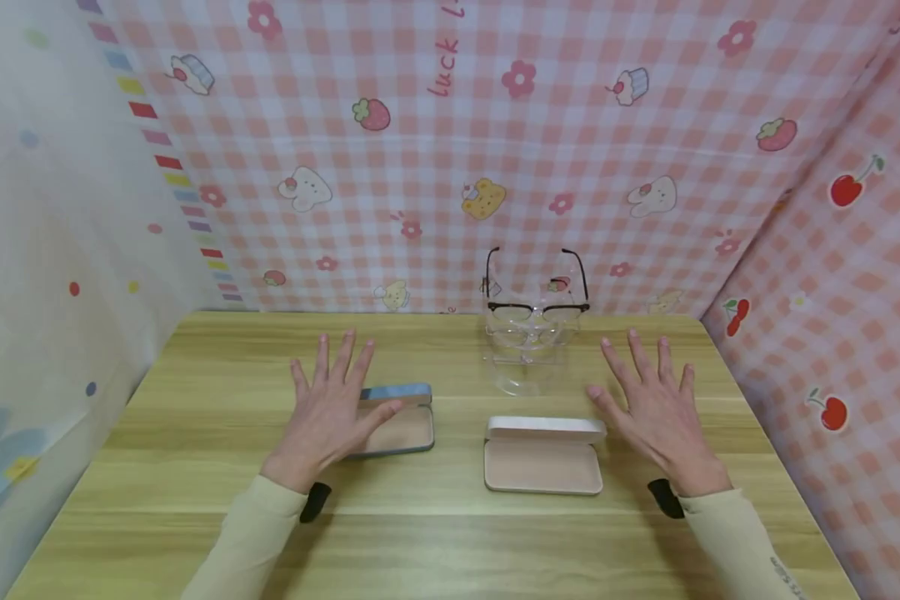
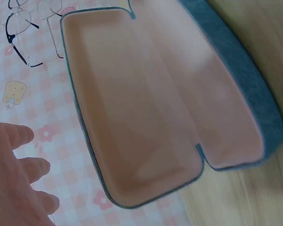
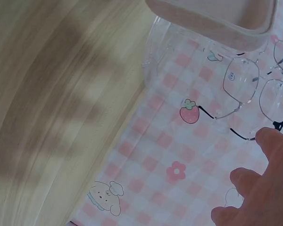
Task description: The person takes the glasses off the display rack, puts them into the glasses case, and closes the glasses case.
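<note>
Fingers spread, my left hand is over the left part of the blue glasses case, which lies open; whether it touches the case I cannot tell. In the left wrist view the case shows a bare pinkish lining. My right hand is spread just right of the open white case and holds nothing. Behind the white case, dark-rimmed glasses sit at the top of a clear stand, with thin-rimmed glasses below them.
The wooden table ends at a pink checked cloth at the back. A patterned cloth hangs along the right side, and a whitish one along the left.
</note>
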A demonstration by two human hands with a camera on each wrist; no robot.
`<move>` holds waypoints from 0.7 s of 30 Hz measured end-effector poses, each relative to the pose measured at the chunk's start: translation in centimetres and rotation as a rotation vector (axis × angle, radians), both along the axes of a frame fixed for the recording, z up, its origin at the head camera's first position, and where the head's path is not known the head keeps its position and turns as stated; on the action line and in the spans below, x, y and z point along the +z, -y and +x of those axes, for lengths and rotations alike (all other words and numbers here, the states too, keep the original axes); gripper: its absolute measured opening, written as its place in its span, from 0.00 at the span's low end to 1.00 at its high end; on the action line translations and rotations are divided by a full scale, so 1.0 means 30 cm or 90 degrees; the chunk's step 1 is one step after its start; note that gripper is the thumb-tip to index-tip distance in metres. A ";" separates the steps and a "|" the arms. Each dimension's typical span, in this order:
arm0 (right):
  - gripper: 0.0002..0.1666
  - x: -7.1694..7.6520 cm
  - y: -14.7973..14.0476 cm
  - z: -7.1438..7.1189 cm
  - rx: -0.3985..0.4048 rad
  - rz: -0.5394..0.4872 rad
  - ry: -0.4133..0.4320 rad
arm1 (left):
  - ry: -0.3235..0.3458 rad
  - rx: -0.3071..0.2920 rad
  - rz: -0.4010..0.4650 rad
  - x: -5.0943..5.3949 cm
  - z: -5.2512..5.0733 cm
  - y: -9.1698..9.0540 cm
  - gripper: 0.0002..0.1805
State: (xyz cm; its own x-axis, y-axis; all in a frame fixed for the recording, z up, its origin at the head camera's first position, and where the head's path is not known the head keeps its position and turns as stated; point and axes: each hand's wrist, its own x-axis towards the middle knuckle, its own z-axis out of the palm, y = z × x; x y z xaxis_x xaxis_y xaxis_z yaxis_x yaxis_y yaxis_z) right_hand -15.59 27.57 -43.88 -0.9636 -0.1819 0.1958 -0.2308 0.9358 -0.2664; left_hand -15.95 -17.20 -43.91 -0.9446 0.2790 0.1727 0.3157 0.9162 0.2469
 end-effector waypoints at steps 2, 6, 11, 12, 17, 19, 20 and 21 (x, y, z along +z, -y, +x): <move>0.45 0.004 0.003 -0.001 -0.004 -0.002 0.002 | 0.003 0.000 0.011 0.004 -0.003 -0.010 0.54; 0.46 0.011 0.009 -0.005 -0.014 -0.004 0.001 | -0.003 -0.005 0.028 0.011 -0.011 -0.033 0.54; 0.46 0.019 0.016 -0.009 -0.021 -0.011 -0.008 | -0.007 -0.008 0.042 0.020 -0.021 -0.061 0.55; 0.46 0.020 0.017 -0.009 -0.022 -0.015 -0.008 | -0.007 -0.008 0.047 0.023 -0.023 -0.067 0.55; 0.45 0.023 0.024 -0.015 -0.025 -0.033 -0.013 | -0.005 -0.014 0.089 0.038 -0.031 -0.101 0.55; 0.45 0.024 0.026 -0.020 -0.026 -0.039 -0.016 | -0.007 -0.017 0.104 0.043 -0.036 -0.116 0.55; 0.45 0.024 0.027 -0.023 -0.026 -0.041 -0.019 | -0.008 -0.018 0.110 0.047 -0.039 -0.124 0.55; 0.44 0.025 0.027 -0.025 -0.026 -0.043 -0.021 | -0.007 -0.019 0.119 0.050 -0.042 -0.132 0.55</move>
